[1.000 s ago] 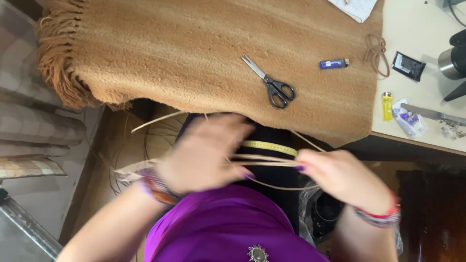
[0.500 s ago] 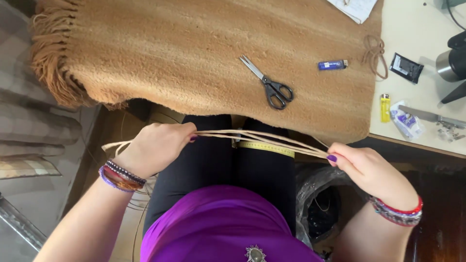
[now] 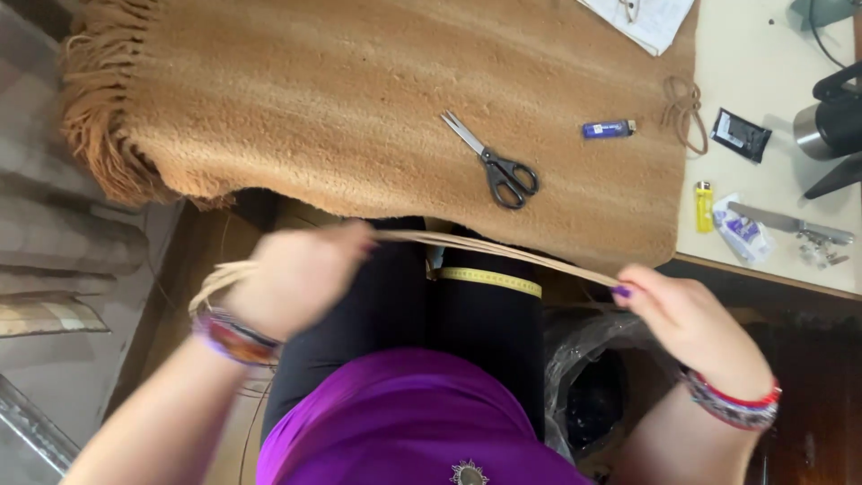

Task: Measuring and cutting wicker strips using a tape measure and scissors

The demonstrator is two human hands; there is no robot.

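The left hand [image 3: 296, 278], blurred, is curled shut around a bundle of pale tan strands [image 3: 503, 251], whose loose ends loop out past its wrist. The right hand [image 3: 691, 319] pinches the other end between thumb and fingertips, so the strands run taut across the lap, just below the near edge of the shaggy brown blanket [image 3: 359, 99]. Both forearms angle outward, wrists wearing bead bracelets. A yellow tape measure [image 3: 489, 280] lies over the black-clad thighs. On the blanket rest black-handled scissors [image 3: 498, 166] and a blue lighter [image 3: 609, 129], well apart from both hands.
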